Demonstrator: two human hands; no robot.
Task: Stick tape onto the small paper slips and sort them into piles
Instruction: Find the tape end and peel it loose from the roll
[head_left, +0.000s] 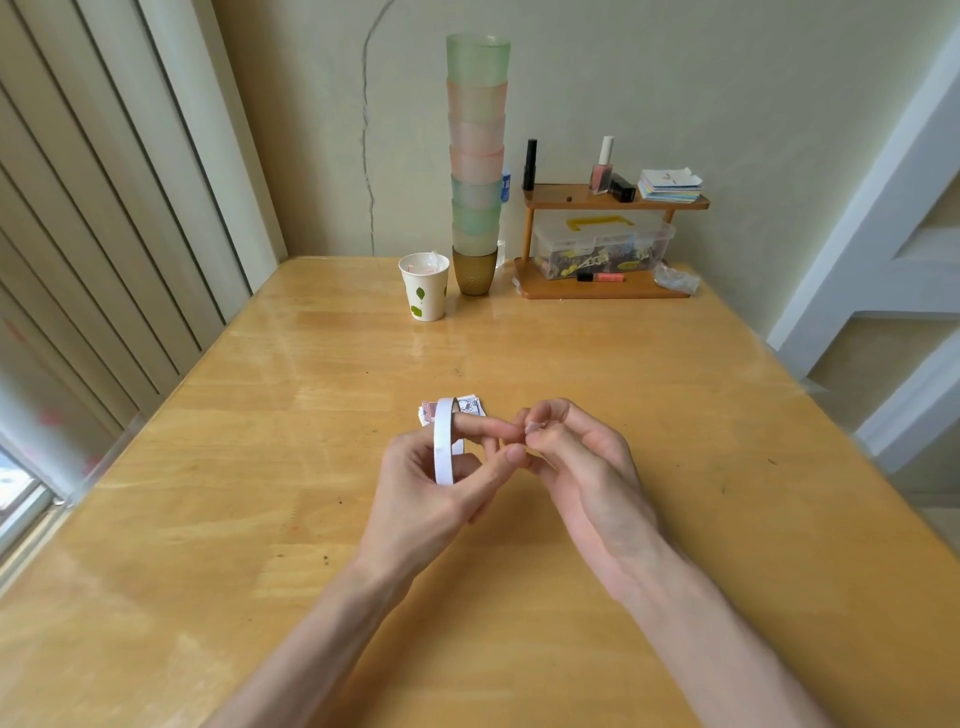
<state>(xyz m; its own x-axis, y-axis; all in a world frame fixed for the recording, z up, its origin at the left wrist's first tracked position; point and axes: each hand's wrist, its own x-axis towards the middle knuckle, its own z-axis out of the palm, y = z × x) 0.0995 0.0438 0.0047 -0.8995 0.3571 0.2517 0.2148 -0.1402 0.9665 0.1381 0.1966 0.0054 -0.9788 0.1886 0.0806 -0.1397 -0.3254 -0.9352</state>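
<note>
Head view. The left hand (431, 483) grips a white ring-shaped roll of tape (444, 447). Its forefinger passes through the ring, and the thumb and remaining fingers curl around the lower edge, holding the roll of tape upright and edge-on to the camera, above the table. The right hand (582, 467) is just beside it, fingers curled in. Thumb and fingertips pinch a small pale scrap (532, 427) in a narrow grip, touching the tip of the left forefinger. The scrap is too small to identify.

A small pile of printed paper slips (475, 405) lies flat on the glossy yellow wooden table (311, 415), directly behind the roll and partly hidden by it.

At the far edge, against the wall, stand:
- a white paper cup with green leaf print (424, 286);
- a tall stack of pastel translucent cups (477, 145) on a brown base cup;
- a two-tier wooden rack (613, 200).

The upper tier of the rack carries a pink nail-polish bottle (602, 171) and a pile of coloured paper squares (670, 184). The lower tier holds a clear plastic box with a yellow handle (602, 244).
</note>
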